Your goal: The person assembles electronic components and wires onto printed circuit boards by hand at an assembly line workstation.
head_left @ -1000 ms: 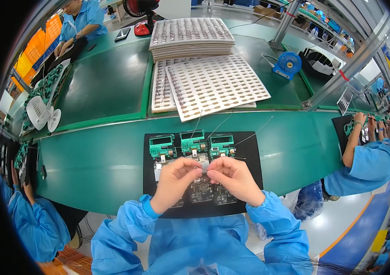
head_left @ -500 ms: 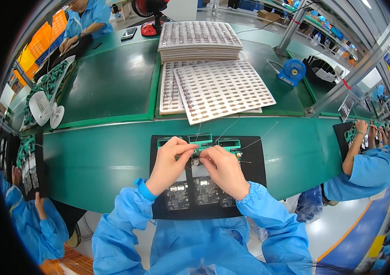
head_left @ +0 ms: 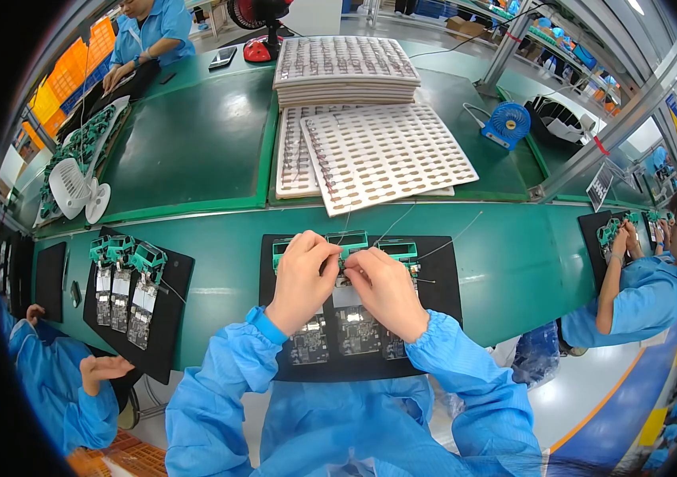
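Observation:
My left hand [head_left: 302, 274] and my right hand [head_left: 388, 292] meet over the middle green plastic frame [head_left: 346, 238], fingertips pinched close together. Whatever they pinch is too small and too covered by the fingers to make out. A dark circuit board [head_left: 358, 330] with a white patch extends toward me below that frame. Another board [head_left: 308, 342] lies to its left, partly under my left wrist, and a third is mostly covered by my right hand. All rest on a black mat [head_left: 443, 318]. Thin wires [head_left: 451, 242] stick out beyond the frames.
Beyond the mat stand stacked white trays [head_left: 346, 67] and a slanted white tray [head_left: 390, 155] with rows of slots. A blue fan [head_left: 507, 125] is at right, a white fan [head_left: 76, 191] at left. Co-workers sit on both sides; another black mat [head_left: 165, 342] with boards lies left.
The mat with green-framed boards at left has moved rightward onto the bench, and the co-worker's hand there is off it. My hands have shifted only slightly, still pinched at the middle frame.

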The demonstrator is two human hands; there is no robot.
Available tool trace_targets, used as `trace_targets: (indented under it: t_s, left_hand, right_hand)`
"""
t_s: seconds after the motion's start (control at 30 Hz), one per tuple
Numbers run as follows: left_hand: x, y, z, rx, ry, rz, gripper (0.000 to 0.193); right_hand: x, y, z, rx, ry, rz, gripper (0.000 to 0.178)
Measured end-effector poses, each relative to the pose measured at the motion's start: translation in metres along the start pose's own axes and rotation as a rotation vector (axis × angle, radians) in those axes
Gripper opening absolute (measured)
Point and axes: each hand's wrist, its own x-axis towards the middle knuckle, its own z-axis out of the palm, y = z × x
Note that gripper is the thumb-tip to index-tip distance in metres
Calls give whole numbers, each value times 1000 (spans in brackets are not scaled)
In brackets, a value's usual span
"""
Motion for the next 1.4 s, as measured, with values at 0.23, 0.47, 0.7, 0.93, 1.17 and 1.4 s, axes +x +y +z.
trace_targets:
  t_s: [0.23,0.47,0.7,0.93,1.17,1.4]
  left_hand:
    - [-10,2,-9,97,-100,102,23]
    - [-19,-6,-13,344,-142,195,52]
    - [-24,4,-11,601,-156,245,59]
    - [-23,-6,-14,320,-147,241,55]
    - [-37,-2,-20,274,-86,191,48]
    - [-30,-3,-15,303,-108,216,50]
  right_hand:
    - [0,3,-1,72,-9,40,6]
    - [2,7,-4,143,-53,137,10]
    - [0,2,-12,268,32,264,13]
    - [-14,-3,-18,472,-16,291,15]
    - [-11,-1,-12,430,27,281,14]
    - [7,-8,-14,265,-104,25,12]
